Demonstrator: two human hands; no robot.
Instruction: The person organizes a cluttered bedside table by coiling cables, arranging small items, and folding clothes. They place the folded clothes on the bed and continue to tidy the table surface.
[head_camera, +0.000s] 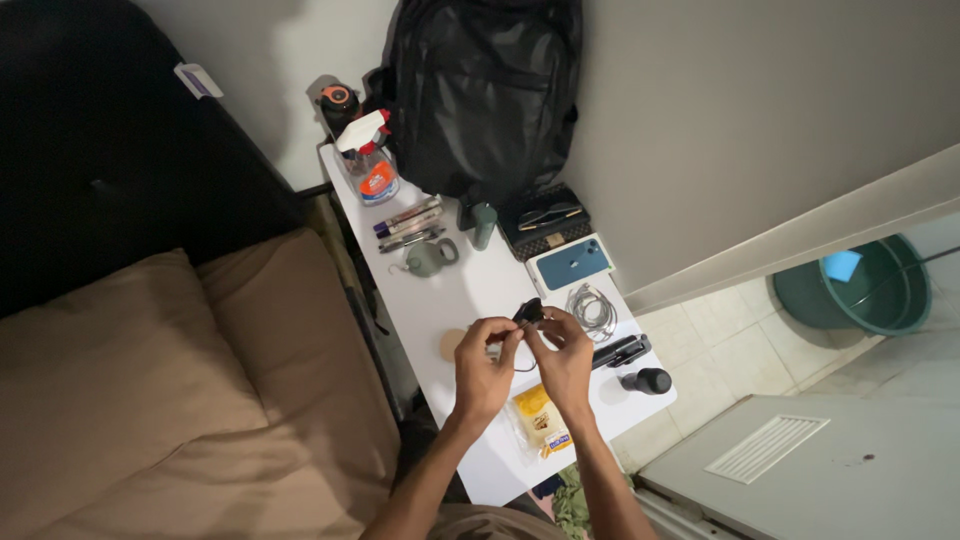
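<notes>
Here, a small black clip-like gadget (528, 312) sits pinched between both my hands, held above the white table (460, 290). My left hand (483, 370) has its fingers (508, 338) closed on the near end, where a thin dark cord seems to trail down; my right hand (565, 358) has its fingers closed on the far, upper end. It looks light and rigid, likely smooth plastic, so I judge it best taken by the sides of its body with fingertips rather than by the cord, which looks too fine to pull on.

Just beyond it lies a coiled white cable (592, 310), and past that a blue phone (572, 264). A black cylinder (650, 380) and a black flat device (620, 351) lie to the right. Below my wrists sits a yellow packet (540, 415). Farther up the table stand a grey-green teapot (430, 257), a spray bottle (368, 160) and a black backpack (485, 90).
</notes>
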